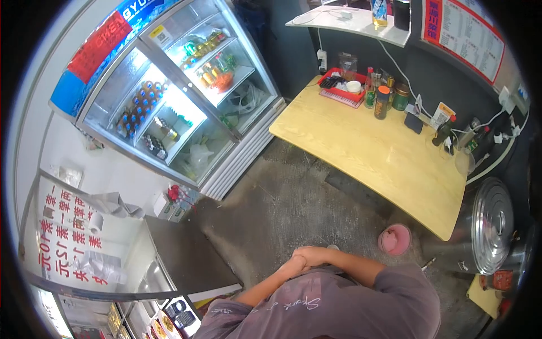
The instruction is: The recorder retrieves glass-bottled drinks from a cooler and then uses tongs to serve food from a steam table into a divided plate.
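In front of my waist, my two hands are clasped together. My right hand (315, 256) lies over my left hand (297, 263) and wraps around it near the wrist. The fingers of my left hand are mostly hidden under the right one. No tool or object shows in either hand. Below them is the grey, stained floor (271, 216). A wooden-topped table (381, 148) stands ahead to the right, beyond reach of the clasped hands. To the right of my hands, a pink bin (394, 240) sits on the floor with some waste inside.
A glass-door drinks fridge (178, 101) stands ahead left. Bottles and jars (382, 102) and a red tray (344, 82) line the table's back. At right is a large lidded metal pot (493, 226). A glass-fronted food counter (139, 292) stands left, with a telephone-like device (182, 312).
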Available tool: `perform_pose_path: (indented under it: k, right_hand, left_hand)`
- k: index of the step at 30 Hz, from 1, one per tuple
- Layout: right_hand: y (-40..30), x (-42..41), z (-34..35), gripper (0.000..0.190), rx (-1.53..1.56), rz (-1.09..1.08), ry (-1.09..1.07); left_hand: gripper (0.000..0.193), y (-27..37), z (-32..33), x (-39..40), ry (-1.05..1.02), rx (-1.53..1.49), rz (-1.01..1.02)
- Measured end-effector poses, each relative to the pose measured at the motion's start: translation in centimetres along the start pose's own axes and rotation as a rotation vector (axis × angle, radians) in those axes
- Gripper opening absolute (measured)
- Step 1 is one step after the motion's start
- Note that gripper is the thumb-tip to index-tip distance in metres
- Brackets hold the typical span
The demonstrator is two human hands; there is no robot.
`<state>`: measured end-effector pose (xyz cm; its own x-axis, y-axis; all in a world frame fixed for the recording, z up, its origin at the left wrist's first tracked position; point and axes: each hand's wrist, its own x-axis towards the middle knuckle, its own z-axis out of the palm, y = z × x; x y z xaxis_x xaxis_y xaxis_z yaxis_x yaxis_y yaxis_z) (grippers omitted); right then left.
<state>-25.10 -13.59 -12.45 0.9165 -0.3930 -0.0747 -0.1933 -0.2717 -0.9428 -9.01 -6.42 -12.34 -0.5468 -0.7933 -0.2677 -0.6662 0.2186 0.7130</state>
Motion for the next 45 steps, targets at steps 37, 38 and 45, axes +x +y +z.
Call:
perform_pose_path:
  k: [37, 38, 45]
  right_hand:
    - [-6.2, 36.5, -11.1, 0.049, -0.549, -0.028, -0.256]
    - [-5.6, 37.3, -11.2, 0.05, -0.55, -0.034, -0.271]
    - [-3.8, 43.6, -11.7, 0.054, -0.521, -0.199, -0.485]
  left_hand:
    - [0.029, -26.1, -21.8, 2.6, 0.628, -0.073, 0.073]
    - [0.029, -26.0, -22.3, 2.5, 0.63, -0.095, 0.1]
    - [0.032, -27.1, -23.5, 2.0, 0.784, -0.245, -0.086]
